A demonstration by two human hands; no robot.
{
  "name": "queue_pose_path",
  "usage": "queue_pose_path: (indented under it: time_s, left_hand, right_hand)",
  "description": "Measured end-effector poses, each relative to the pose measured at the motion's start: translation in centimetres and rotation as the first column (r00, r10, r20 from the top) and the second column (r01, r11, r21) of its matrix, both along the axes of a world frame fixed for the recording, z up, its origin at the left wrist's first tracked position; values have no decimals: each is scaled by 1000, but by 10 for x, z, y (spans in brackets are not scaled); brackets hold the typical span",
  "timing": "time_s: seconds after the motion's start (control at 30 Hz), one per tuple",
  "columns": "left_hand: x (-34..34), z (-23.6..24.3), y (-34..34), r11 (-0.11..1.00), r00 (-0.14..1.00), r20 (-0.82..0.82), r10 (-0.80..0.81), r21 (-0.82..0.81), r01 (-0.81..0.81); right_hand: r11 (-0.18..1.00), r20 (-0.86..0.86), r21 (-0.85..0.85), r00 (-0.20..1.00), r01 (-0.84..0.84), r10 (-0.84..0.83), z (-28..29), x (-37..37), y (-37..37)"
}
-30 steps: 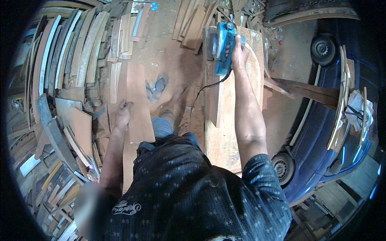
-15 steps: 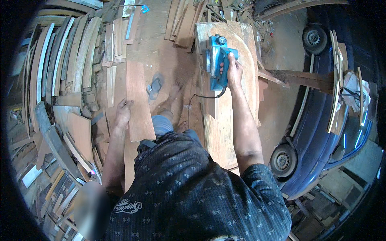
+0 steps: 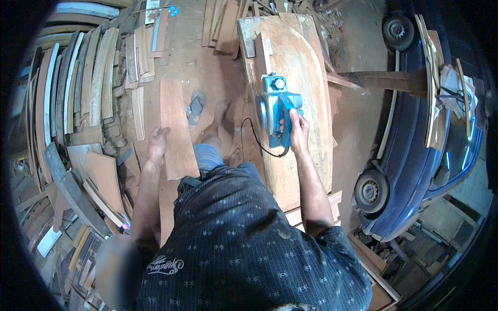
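My right hand [image 3: 299, 130] grips the handle of a blue electric planer [image 3: 275, 108] that rests on a long wooden workpiece [image 3: 306, 78] lying on the bench. A black cord [image 3: 259, 142] trails from the planer toward my body. My left hand [image 3: 156, 141] holds the edge of a flat reddish wooden board [image 3: 176, 129] that stands beside me on my left. My bare feet [image 3: 220, 111] stand on the sawdust floor between board and bench.
Stacks of curved wooden slats [image 3: 78, 88] fill the left side. More planks [image 3: 220, 26] lie at the top. A sandal [image 3: 197, 106] lies on the floor. A blue car [image 3: 415, 155] is parked on the right, with a wooden beam [image 3: 384, 80] reaching toward it.
My right hand has drawn the planer back along the workpiece toward me. My left hand stays on the reddish board.
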State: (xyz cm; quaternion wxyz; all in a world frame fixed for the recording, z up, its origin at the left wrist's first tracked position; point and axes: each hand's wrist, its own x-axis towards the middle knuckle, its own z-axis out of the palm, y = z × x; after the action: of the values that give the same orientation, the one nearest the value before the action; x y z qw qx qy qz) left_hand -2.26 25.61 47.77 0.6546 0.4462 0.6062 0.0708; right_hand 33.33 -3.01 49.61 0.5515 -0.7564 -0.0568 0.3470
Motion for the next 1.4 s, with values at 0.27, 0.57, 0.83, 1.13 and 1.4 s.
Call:
queue_pose_path:
  time_s: [0.27, 0.57, 0.83, 1.13, 1.4]
  left_hand:
    - [11, 7, -7, 995, 993, 63, -99, 2, 99]
    - [18, 10, -21, 995, 992, 71, -101, -4, 102]
    - [7, -19, -29, 987, 986, 62, -157, 52, 154]
    - [72, -15, -77, 959, 991, 81, -105, 271, 80]
    - [211, 1, -166, 911, 935, 350, -52, 401, -100]
  right_hand:
    - [998, -85, 5, 995, 61, -61, 16, -37, -51]
    - [999, -140, 4, 989, 43, -42, 17, -68, -111]
    - [981, -114, -145, 983, 126, -143, 54, -103, -160]
    - [923, 108, -346, 984, 169, -140, 0, -75, -260]
    - [837, 363, -542, 920, 76, 151, -5, -34, -228]
